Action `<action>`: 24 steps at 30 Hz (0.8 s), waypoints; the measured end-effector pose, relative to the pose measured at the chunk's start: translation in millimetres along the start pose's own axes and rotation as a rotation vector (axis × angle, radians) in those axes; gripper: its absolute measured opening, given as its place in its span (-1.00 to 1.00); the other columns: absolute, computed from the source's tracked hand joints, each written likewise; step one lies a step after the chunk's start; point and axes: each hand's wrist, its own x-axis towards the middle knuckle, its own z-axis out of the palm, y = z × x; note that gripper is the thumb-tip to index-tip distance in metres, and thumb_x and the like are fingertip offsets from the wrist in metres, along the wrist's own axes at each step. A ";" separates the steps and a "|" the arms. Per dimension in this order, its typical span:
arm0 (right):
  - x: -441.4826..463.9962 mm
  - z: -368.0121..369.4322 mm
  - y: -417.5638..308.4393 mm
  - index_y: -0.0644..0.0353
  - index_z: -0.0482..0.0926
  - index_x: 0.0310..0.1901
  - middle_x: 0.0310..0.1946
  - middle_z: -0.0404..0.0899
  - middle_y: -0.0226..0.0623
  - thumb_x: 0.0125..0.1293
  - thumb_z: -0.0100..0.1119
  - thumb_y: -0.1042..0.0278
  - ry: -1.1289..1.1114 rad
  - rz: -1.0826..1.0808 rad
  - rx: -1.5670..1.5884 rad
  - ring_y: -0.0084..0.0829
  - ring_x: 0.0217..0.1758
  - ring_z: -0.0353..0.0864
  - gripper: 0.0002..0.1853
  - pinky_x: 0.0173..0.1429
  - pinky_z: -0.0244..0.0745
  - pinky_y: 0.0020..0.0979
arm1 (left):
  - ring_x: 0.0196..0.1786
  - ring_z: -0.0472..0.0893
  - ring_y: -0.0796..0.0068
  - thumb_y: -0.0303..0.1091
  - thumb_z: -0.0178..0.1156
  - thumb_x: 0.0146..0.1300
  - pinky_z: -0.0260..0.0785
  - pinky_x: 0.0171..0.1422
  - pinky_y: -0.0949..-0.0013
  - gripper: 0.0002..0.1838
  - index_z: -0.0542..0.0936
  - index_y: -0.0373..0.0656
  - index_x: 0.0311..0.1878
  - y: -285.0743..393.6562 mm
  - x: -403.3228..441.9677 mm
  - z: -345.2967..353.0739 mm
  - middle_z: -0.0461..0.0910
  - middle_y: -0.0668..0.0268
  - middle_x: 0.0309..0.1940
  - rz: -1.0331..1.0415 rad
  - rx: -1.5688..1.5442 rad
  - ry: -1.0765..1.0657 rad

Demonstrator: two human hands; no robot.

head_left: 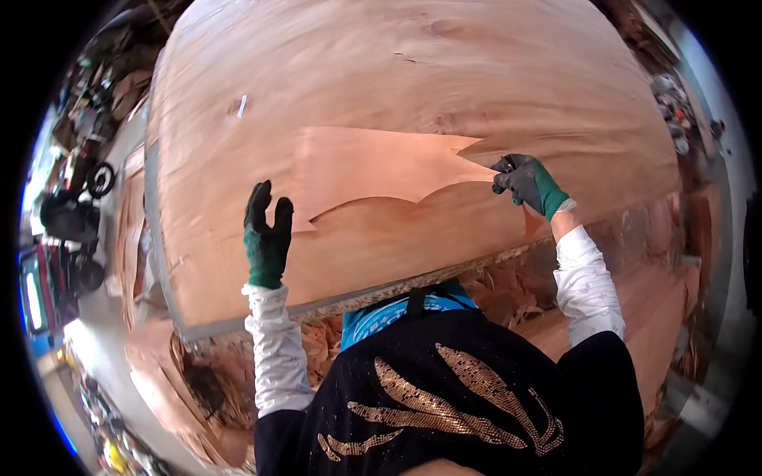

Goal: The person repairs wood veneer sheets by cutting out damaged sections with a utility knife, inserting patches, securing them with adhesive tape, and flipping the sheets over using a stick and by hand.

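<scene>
A thin, reddish sheet of wood veneer [373, 166] with ragged, curved edges lies over a larger stack of veneer sheets [381, 79]. My right hand [528, 184], in a green and dark grey glove, pinches the narrow right tip of the ragged piece. To the left, my left hand [268, 236] wears the same kind of glove; its thumb and fingers are apart and nothing is in them. It is just left of the piece's lower left corner. A small torn strip [532, 222] shows below my right wrist.
Crumpled veneer scraps [508, 293] lie below the stack's near edge. More veneer sheets [171, 381] are at the lower left. A motorbike or similar wheeled vehicle [99, 181] stands at the far left, and clutter lines the floor on both sides.
</scene>
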 end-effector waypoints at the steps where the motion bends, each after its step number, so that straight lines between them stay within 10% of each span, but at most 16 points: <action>1: 9.7 -9.2 5.1 0.25 0.60 -0.26 -0.50 0.61 -0.35 0.13 0.19 0.38 -0.015 -0.027 -0.027 -0.56 -0.55 0.47 -0.83 -0.53 0.40 -0.49 | 0.16 0.54 0.20 -0.28 0.29 0.26 0.40 0.24 0.24 -0.52 0.50 -0.24 0.21 5.1 -3.1 12.0 0.48 0.05 0.21 -0.061 -0.021 -0.020; 8: 55.2 -54.5 62.8 0.10 0.59 -0.27 -0.33 0.62 -0.06 0.14 0.25 0.30 0.133 -0.536 -0.524 0.02 -0.29 0.59 -0.85 -0.21 0.51 -0.15 | 0.23 0.49 0.11 -0.23 0.32 0.18 0.37 0.28 0.18 -0.44 0.46 -0.16 0.24 47.2 -8.1 95.3 0.46 0.03 0.22 -0.167 0.113 -0.143; 16: 51.5 -93.5 68.1 0.10 0.58 -0.12 -0.30 0.60 -0.16 0.15 0.17 0.47 0.054 -0.980 -0.518 -0.05 -0.21 0.58 -0.77 -0.16 0.50 -0.14 | 0.48 0.15 0.04 -0.38 0.27 0.10 0.16 0.40 -0.14 -0.08 0.03 0.26 0.50 96.2 92.0 136.3 0.08 0.28 0.50 0.084 0.732 -0.384; 20: 38.9 -105.6 51.4 0.11 0.62 -0.15 -0.30 0.60 -0.15 0.11 0.15 0.57 0.096 -0.911 -0.453 -0.10 -0.24 0.59 -0.75 -0.15 0.52 -0.22 | 0.55 0.02 0.15 -0.15 0.28 0.05 -0.05 0.52 -0.10 -0.17 0.21 0.30 0.44 89.5 137.2 163.5 0.07 0.39 0.52 0.040 1.028 -0.784; 24: 65.4 -117.1 60.3 0.15 0.63 -0.19 -0.29 0.62 -0.14 0.12 0.12 0.59 0.179 -0.759 -0.469 -0.12 -0.23 0.59 -0.78 -0.10 0.49 -0.25 | -0.02 0.62 0.26 -0.12 0.30 0.04 0.16 0.31 -0.05 -0.75 0.68 0.08 -0.20 68.8 165.4 163.0 0.68 0.29 -0.24 0.035 0.695 -0.808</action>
